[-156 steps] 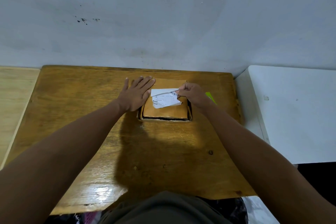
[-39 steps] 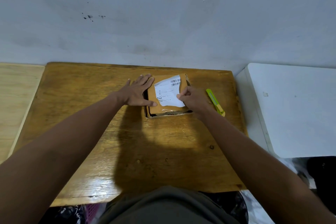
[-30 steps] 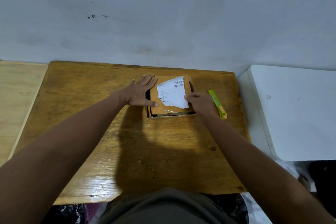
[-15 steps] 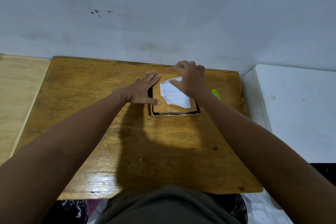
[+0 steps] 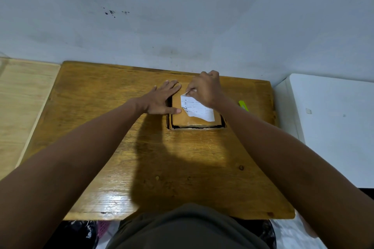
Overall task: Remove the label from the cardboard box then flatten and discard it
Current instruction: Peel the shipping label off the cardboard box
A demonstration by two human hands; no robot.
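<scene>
your bench (image 5: pixel 121 147) is honey-brown wood with dark grain. the cardboard box (image 5: pixel 182 119) is tan, its label (image 5: pixel 199 110) white with fine black print. the small tool (image 5: pixel 243 105) beside it looks lime green. the wall (image 5: pixel 182 16) is pale grey with dark specks.

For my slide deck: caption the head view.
Left hand steadies the cardboard box while the right hand pinches a corner of its white label.

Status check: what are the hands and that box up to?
Left hand flat, bracing cardboard box. Right hand pinching label at its far corner. Yellow-green cutter beside box, clear.
</scene>
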